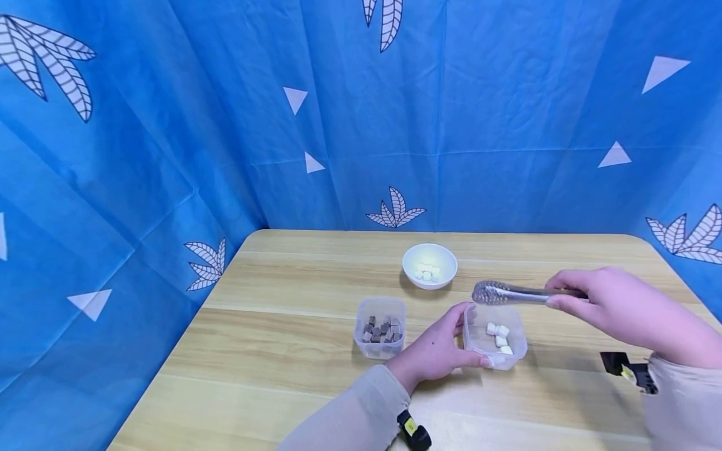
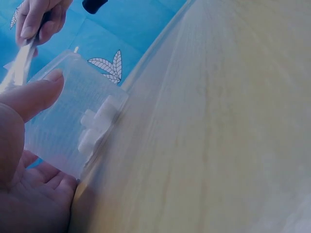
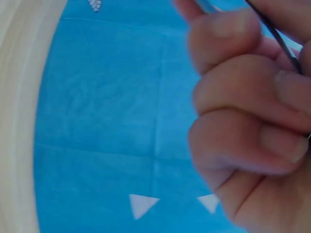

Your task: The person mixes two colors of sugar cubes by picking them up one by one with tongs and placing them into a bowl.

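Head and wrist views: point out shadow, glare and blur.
Head view: soft shadow on the tabletop below the right hand, pale glare low in the frame; left wrist view: tongs washed nearly white; right wrist view: fingers slightly blurred.

Shiny metal tongs, wood-grained table

I'm looking into a curtained-off tabletop work corner: a blue curtain printed with pale leaves and triangles encloses the left and far sides of a wood-grain table. Whether it stands in a home or a studio, I can't tell.
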